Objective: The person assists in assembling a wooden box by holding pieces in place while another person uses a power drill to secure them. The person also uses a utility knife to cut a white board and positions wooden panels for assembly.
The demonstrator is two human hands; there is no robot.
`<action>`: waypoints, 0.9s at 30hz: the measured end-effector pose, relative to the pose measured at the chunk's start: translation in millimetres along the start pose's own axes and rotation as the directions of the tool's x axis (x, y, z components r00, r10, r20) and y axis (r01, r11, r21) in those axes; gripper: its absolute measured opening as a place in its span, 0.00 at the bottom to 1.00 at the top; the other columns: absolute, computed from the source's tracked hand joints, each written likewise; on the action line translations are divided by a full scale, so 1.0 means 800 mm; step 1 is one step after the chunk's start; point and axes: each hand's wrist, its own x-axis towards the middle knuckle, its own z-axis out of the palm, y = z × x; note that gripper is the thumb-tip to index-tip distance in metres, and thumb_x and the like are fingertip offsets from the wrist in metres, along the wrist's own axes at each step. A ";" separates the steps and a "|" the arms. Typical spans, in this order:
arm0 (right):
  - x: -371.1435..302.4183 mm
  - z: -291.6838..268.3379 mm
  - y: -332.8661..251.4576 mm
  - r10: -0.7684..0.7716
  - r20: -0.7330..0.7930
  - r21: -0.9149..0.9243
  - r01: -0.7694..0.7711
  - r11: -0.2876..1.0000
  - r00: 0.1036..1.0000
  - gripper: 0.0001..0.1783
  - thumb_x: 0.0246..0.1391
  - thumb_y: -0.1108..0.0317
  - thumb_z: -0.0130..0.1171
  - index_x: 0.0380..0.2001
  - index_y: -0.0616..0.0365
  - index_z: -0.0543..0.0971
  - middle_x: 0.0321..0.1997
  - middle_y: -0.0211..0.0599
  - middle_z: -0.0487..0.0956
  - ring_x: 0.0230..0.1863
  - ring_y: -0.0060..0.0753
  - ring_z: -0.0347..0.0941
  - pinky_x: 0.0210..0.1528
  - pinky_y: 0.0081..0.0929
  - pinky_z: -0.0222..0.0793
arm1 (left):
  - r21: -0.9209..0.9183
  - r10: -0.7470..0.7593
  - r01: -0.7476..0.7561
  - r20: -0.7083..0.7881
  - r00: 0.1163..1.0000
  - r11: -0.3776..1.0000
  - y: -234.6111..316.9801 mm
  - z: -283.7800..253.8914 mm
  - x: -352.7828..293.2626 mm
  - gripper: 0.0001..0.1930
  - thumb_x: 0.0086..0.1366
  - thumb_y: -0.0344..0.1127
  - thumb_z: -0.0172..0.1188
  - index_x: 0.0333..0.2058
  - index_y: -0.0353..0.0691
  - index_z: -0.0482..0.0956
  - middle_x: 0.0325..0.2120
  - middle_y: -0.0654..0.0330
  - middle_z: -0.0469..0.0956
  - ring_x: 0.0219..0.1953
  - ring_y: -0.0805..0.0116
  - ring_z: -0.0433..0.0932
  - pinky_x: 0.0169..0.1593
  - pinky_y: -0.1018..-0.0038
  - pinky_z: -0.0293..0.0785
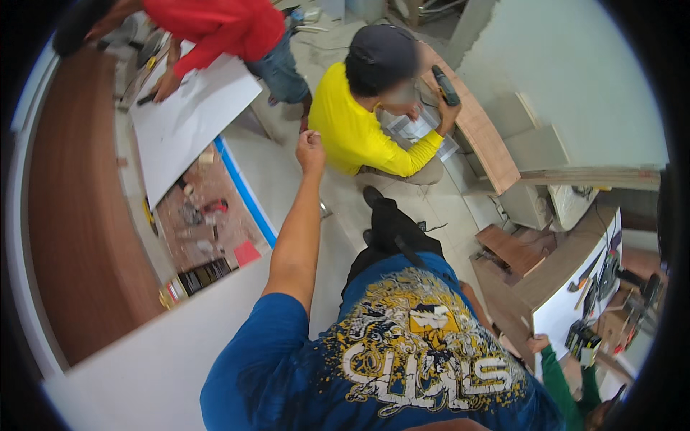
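My left arm reaches forward, and my left hand [310, 152] is closed, fingers curled in. Whatever it may hold is too small to make out. It is nearest to the back of a crouching person in a yellow shirt [352, 126], just left of that person in the picture. My right hand does not show; only a strip of skin, perhaps my right forearm [474, 305], appears beside my blue printed shirt [402, 345]. The crouching person holds a dark cordless drill [445, 86] beside a long brown wooden board [478, 126].
At left, a person in red [233, 29] leans over a white panel [190, 108]. Below it, a worktop [208, 187] carries tools, scraps and a tin [205, 276]. At lower right, a green-sleeved person [557, 384] touches a board beside several tools. A pale tiled floor [438, 205] lies ahead.
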 end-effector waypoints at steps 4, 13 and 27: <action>0.135 0.014 0.018 -0.099 -0.036 -0.122 0.094 0.988 0.994 0.21 0.59 0.57 0.54 0.45 0.63 0.83 0.50 0.52 0.83 0.53 0.57 0.78 0.58 0.43 0.72 | 0.142 0.138 -0.177 0.252 0.958 0.974 0.030 0.000 0.075 0.18 0.64 0.38 0.62 0.49 0.33 0.79 0.41 0.48 0.82 0.44 0.50 0.80 0.52 0.60 0.74; 0.249 0.006 -0.240 -0.008 -0.170 0.206 0.044 0.977 0.985 0.22 0.60 0.62 0.59 0.53 0.63 0.80 0.52 0.50 0.83 0.56 0.44 0.79 0.59 0.35 0.72 | 0.406 0.092 -0.595 0.769 0.632 0.693 -0.017 -0.043 0.193 0.21 0.62 0.35 0.58 0.54 0.34 0.78 0.50 0.41 0.79 0.56 0.46 0.75 0.62 0.56 0.69; 0.233 0.151 -0.344 0.184 -0.179 0.326 -0.118 0.938 0.967 0.23 0.60 0.63 0.66 0.53 0.69 0.79 0.48 0.47 0.84 0.49 0.33 0.80 0.52 0.31 0.76 | 0.344 -0.218 -0.918 0.928 0.301 0.195 -0.008 -0.036 0.418 0.11 0.61 0.37 0.58 0.34 0.41 0.88 0.36 0.50 0.86 0.43 0.50 0.84 0.63 0.38 0.58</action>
